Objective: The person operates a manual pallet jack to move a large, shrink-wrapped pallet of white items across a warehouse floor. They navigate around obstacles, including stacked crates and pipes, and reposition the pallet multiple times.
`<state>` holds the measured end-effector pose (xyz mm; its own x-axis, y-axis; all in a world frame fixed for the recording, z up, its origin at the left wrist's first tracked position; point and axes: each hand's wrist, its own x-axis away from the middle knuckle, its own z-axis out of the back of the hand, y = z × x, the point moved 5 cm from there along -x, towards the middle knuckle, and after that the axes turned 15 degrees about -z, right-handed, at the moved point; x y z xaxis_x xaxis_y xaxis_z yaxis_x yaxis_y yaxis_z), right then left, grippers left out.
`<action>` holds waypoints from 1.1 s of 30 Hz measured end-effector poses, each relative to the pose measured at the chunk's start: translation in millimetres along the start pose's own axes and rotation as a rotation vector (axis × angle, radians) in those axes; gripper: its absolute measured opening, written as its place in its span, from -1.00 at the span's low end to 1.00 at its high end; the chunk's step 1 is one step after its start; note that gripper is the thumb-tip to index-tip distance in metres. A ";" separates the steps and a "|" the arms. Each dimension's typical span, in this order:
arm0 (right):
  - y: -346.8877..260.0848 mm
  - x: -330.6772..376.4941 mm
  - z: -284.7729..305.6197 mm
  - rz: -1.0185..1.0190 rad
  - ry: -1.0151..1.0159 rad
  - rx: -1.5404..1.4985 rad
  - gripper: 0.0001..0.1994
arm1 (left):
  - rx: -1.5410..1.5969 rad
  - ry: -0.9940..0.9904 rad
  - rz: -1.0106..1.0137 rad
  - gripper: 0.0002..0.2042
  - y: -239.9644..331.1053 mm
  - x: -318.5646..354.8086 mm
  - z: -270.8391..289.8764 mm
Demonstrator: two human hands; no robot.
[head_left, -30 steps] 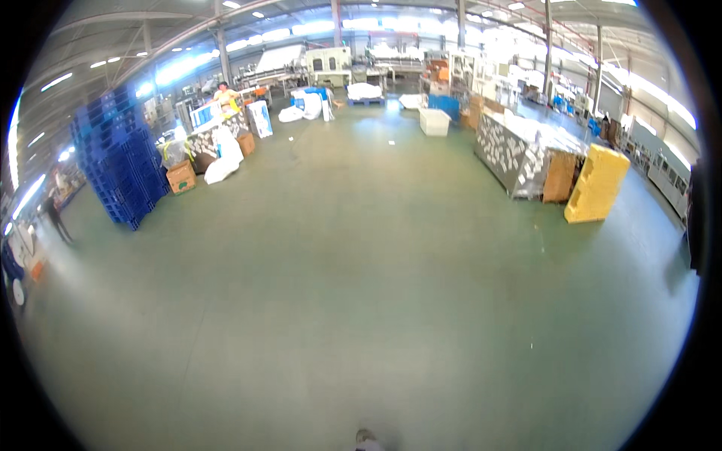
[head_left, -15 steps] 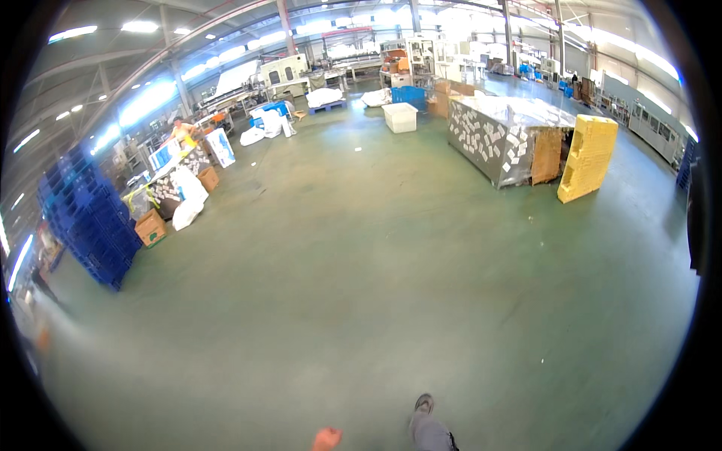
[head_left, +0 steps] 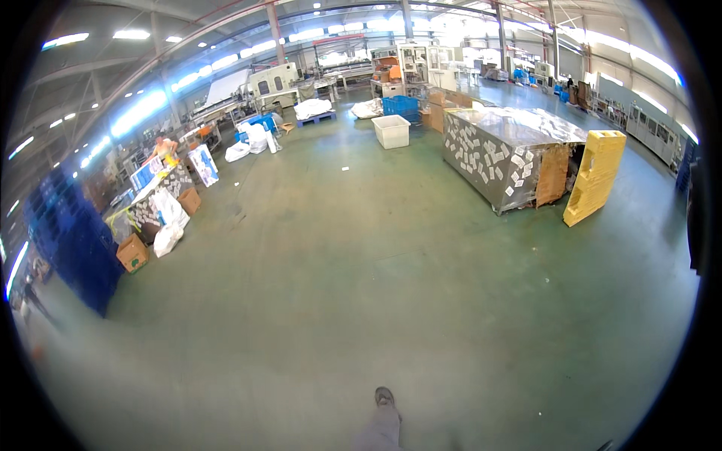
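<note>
Neither of my hands shows at this moment. One of my legs, in grey trousers with a dark shoe (head_left: 384, 396), reaches forward over the green floor (head_left: 338, 301) at the bottom middle. A small dark shape (head_left: 605, 446) touches the lower right rim, too cut off to make out. Ahead on the right, a large metal-topped box-like bench (head_left: 500, 154) carries many pale labels on its side. A yellow plastic pallet (head_left: 596, 178) stands on edge against its near right end.
Tall stacked blue pallets (head_left: 71, 240) stand at left, near a cardboard box (head_left: 133, 253) and white bags (head_left: 170, 218). A person (head_left: 162, 148) is at a cluttered bench behind them. Farther off are a white tub (head_left: 392, 131), a blue crate (head_left: 401, 107) and machines (head_left: 274, 83).
The bench, pallets and tub have come nearer as I move forward. A hand seen at the lower edge is now out of view. My visible leg lies farther left.
</note>
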<state>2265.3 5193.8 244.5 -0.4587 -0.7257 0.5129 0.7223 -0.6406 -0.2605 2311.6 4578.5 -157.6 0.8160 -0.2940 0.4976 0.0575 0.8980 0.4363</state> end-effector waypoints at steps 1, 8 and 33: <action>-16.9 12.7 -25.3 0.017 -0.018 -0.037 -0.48 | -0.010 0.005 -0.003 -0.66 -13.7 -30.9 14.7; -163.4 77.9 -196.6 0.080 -0.091 -0.244 -0.47 | -0.014 0.153 0.039 -0.72 -113.0 -207.5 206.6; -808.7 497.6 -734.5 0.179 -0.731 -0.476 -0.68 | 0.497 0.402 0.363 -0.65 -200.9 -816.7 678.1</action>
<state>1072.8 5166.5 109.6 0.2028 -0.5877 0.7833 0.3855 -0.6874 -0.6156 1243.6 4416.1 -143.3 0.8874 0.2221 0.4039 -0.4463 0.6334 0.6322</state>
